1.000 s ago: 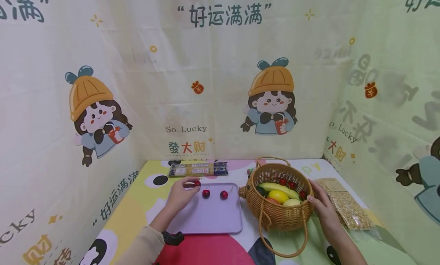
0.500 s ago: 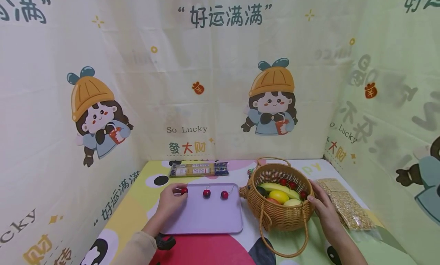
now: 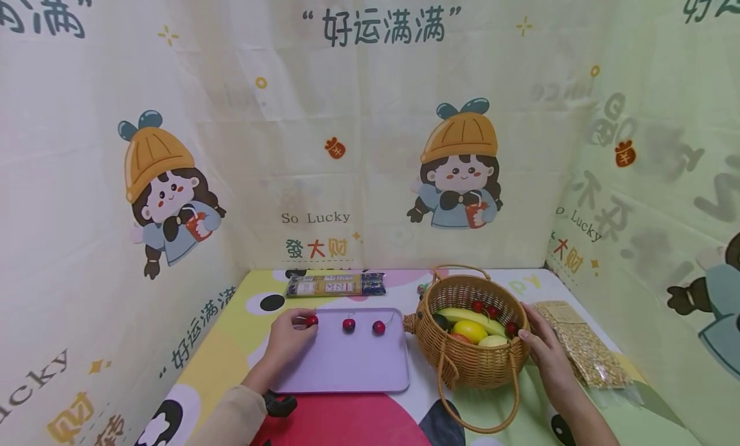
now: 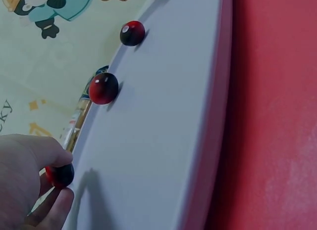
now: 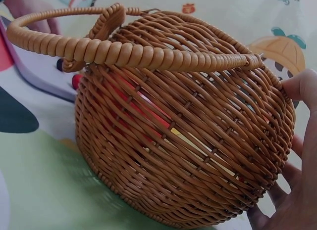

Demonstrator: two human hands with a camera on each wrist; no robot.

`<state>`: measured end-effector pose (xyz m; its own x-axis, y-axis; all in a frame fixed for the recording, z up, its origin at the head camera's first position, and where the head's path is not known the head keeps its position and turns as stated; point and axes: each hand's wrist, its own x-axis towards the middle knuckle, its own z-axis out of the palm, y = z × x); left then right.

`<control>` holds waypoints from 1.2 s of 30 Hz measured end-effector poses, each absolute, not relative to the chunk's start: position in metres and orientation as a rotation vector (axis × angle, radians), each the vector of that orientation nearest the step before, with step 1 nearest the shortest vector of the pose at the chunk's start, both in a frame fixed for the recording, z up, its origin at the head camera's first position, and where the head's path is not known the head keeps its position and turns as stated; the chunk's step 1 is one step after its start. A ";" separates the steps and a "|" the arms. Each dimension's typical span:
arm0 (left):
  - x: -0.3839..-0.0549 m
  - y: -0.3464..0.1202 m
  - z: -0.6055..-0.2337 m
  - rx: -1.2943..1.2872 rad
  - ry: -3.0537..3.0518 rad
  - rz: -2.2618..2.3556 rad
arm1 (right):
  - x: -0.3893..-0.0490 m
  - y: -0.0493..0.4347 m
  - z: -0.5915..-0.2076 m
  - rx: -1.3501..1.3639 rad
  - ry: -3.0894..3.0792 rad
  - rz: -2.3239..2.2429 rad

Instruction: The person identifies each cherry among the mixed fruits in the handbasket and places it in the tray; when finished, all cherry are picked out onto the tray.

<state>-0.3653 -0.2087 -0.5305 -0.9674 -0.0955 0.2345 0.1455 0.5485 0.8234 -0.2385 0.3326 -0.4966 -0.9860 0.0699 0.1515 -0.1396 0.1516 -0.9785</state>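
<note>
At the back left corner of the lilac tray (image 3: 352,365), my left hand (image 3: 284,340) pinches a dark red cherry (image 4: 62,176) between thumb and fingers. Farther right along the tray's back side lie another cherry (image 3: 349,324) and one with a thin stem (image 3: 378,328). My right hand (image 3: 546,353) holds the right side of a brown wicker basket (image 5: 173,141), thumb at the rim and fingers along the outer wall. Inside the basket are a banana (image 3: 459,315), a yellow lemon (image 3: 469,332) and several cherries by the far and right wall. The basket's near handle (image 3: 478,427) hangs down in front.
Behind the tray lies a long, flat packet (image 3: 335,285). A clear bag of grains (image 3: 584,346) is to the right of the basket. Printed cloth walls (image 3: 358,144) enclose the table at the back and both sides.
My left hand has moved left along the tray's back side with the cherry, to the back left corner, and then stayed there. My right hand and the basket have kept their place.
</note>
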 end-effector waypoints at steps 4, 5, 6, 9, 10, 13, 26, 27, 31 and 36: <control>-0.365 -0.208 -0.533 -0.060 -2.550 -1.376 | -0.238 0.333 -0.497 0.078 -2.243 1.959; -0.365 -0.208 -0.533 -0.064 -2.557 -1.372 | -0.238 0.333 -0.497 0.078 -2.242 1.960; -0.364 -0.207 -0.534 -0.063 -2.565 -1.368 | -0.238 0.333 -0.497 0.077 -2.240 1.961; -0.363 -0.206 -0.534 -0.057 -2.583 -1.349 | -0.239 0.333 -0.497 0.075 -2.239 1.968; -0.362 -0.206 -0.534 -0.050 -2.587 -1.347 | -0.239 0.333 -0.497 0.073 -2.240 1.967; -0.361 -0.205 -0.535 -0.041 -2.592 -1.337 | -0.239 0.333 -0.497 0.071 -2.245 1.963; -0.359 -0.200 -0.529 -0.054 -2.535 -1.321 | -0.239 0.333 -0.497 0.083 -2.232 1.975; -0.358 -0.198 -0.526 -0.055 -2.519 -1.326 | -0.239 0.333 -0.497 0.084 -2.233 1.974; -0.356 -0.186 -0.511 -0.128 -2.435 -1.376 | -0.240 0.333 -0.497 0.081 -2.234 1.973; -0.344 -0.160 -0.488 -0.288 -2.414 -1.441 | -0.239 0.333 -0.497 0.071 -2.232 1.972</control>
<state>-0.3444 -0.1603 -0.4875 -0.9304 0.0112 0.3665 0.3279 0.4725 0.8181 -0.2393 0.3328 -0.4973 -0.9857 0.0713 0.1526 -0.1427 0.1282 -0.9814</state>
